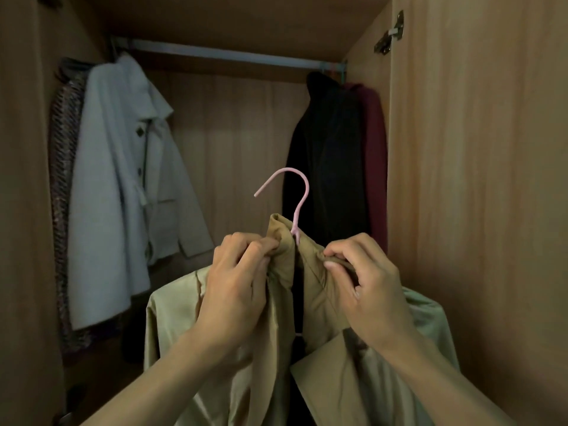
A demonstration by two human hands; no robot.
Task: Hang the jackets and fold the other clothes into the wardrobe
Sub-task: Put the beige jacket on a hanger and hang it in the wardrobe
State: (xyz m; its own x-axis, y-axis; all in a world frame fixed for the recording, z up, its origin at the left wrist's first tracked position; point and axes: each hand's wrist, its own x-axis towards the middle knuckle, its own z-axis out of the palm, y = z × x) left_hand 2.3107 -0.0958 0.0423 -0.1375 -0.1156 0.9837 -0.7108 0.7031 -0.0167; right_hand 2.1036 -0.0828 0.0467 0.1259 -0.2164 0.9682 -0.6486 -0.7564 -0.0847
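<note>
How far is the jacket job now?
Done: pale grey buttoned coat, black coat and dark red garment hang from the metal rail. In hand: left hand and right hand pinch the collar of the beige jacket on a pink wire hanger. Left: hooking it onto the rail.

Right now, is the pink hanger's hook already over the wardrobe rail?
No, the pink hanger, inside the tan jacket, sits well below the rail, its hook free.

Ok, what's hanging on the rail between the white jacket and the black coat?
Nothing: the head view shows the rail bare between the white jacket and the black coat. The pink hanger holding the tan jacket is not yet hooked on.
</note>
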